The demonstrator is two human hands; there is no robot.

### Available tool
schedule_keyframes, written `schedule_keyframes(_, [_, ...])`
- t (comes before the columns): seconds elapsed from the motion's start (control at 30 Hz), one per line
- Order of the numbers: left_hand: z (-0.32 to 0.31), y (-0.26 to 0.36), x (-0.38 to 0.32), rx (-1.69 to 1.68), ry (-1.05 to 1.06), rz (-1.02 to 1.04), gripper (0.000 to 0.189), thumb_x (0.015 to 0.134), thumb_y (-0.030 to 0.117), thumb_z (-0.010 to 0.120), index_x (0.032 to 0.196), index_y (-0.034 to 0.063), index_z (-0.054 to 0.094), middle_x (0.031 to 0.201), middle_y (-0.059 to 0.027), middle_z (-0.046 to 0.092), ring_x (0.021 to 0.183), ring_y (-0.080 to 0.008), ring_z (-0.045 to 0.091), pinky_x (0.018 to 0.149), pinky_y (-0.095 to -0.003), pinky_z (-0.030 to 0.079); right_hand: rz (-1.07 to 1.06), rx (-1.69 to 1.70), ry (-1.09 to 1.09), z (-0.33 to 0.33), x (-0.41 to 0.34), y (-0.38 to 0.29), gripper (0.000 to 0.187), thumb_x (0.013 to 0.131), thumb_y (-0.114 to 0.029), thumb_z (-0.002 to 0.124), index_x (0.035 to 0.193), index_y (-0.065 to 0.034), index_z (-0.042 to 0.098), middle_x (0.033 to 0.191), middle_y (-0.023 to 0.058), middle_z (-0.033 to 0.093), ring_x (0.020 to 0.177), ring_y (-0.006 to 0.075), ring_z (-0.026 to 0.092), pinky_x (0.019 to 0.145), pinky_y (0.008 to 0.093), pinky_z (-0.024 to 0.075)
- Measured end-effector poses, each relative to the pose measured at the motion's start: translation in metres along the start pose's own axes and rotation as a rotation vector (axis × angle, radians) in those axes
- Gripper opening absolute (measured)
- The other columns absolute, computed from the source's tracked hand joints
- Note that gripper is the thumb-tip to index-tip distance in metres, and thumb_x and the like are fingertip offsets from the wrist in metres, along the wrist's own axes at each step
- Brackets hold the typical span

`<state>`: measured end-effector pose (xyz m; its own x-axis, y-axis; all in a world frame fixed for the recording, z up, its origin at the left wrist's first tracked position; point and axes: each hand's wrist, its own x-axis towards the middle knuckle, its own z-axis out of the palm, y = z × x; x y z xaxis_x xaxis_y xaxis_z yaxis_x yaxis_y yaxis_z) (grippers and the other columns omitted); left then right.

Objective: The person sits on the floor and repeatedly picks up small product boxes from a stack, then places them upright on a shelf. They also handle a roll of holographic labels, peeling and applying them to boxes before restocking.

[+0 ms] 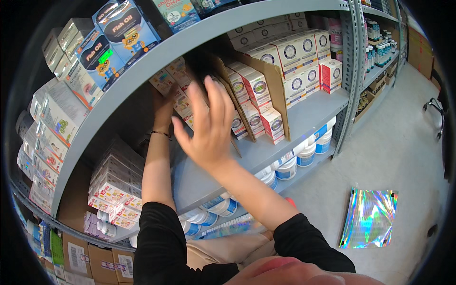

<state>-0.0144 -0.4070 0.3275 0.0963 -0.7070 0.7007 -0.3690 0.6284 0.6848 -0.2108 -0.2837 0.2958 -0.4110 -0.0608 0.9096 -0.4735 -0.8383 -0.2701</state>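
Note:
My left hand [164,103], with a thin bracelet at the wrist, reaches into the shaded shelf bay. It lies against the left side of a stack of small white and red cartons [182,103]; the shade hides how its fingers are set. Nearer to me, my right hand [210,131] is raised in front of the same stack, slightly blurred, fingers apart and nothing in them. It covers part of the cartons. Just right of it stand cardboard dividers [237,98] with white and red boxes [256,89] stacked between them.
The grey metal shelf [313,103] spans the middle, its upper beam [117,82] curving above my arms. White tubs [306,155] stand below. More cartons [114,192] are stacked at left, fish oil boxes [130,26] above. A shiny holographic pouch [368,217] lies on the floor.

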Motion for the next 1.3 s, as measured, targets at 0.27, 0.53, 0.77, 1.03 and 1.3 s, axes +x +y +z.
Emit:
schedule_keyframes(0.27, [-0.002,-0.009,0.004,-0.174,0.081,-0.046,0.059,0.102,0.034,0.065,0.147,0.0015,0.047,0.144,-0.0119,0.056,0.130,-0.0199,0.054,0.108,-0.0357,0.043,0.271,0.209,-0.400,-0.002,0.052,0.046,0.033,0.092,-0.009,0.060,0.122,0.0054,0.064,0.104,0.0294,0.070,0.101,0.0469,0.066,0.089,0.0490,0.0530])
schedule_keyframes(0.53, [0.001,-0.040,-0.001,-0.255,0.054,0.150,0.082,0.105,0.040,0.058,0.164,0.0035,0.014,0.166,-0.0169,0.027,0.152,-0.0262,0.026,0.122,-0.0345,0.024,0.615,0.141,-0.853,-0.012,0.094,0.036,0.061,0.095,-0.032,0.065,0.140,0.0081,0.054,0.142,0.0234,0.059,0.130,0.0333,0.058,0.113,0.0399,0.0397])
schedule_keyframes(0.77, [0.005,-0.041,0.004,-0.326,0.013,0.177,0.066,0.108,0.047,0.048,0.156,0.0025,0.037,0.157,-0.0134,0.043,0.141,-0.0229,0.042,0.116,-0.0370,0.033,0.955,0.486,-1.000,0.038,0.155,0.082,0.041,0.101,-0.024,0.064,0.136,-0.0032,0.061,0.136,0.0123,0.064,0.126,0.0251,0.059,0.109,0.0377,0.0473])
schedule_keyframes(1.03, [0.004,-0.058,0.024,-0.115,0.130,0.167,0.089,0.090,0.043,0.077,0.156,0.0019,0.033,0.148,-0.0219,0.050,0.139,-0.0277,0.047,0.112,-0.0418,0.042,0.437,-0.150,-1.316,0.118,0.187,0.132,0.038,0.097,-0.022,0.066,0.130,-0.0046,0.065,0.131,0.0110,0.066,0.123,0.0236,0.060,0.108,0.0366,0.0461])
schedule_keyframes(1.3, [0.007,-0.055,0.026,-0.482,-0.090,0.203,0.092,0.087,0.049,0.078,0.154,0.0012,0.036,0.151,-0.0234,0.046,0.142,-0.0312,0.043,0.113,-0.0449,0.039,0.299,-0.444,-1.506,0.142,0.186,0.141,0.035,0.093,-0.020,0.068,0.125,-0.0060,0.069,0.126,0.0097,0.067,0.120,0.0222,0.060,0.107,0.0355,0.0450])
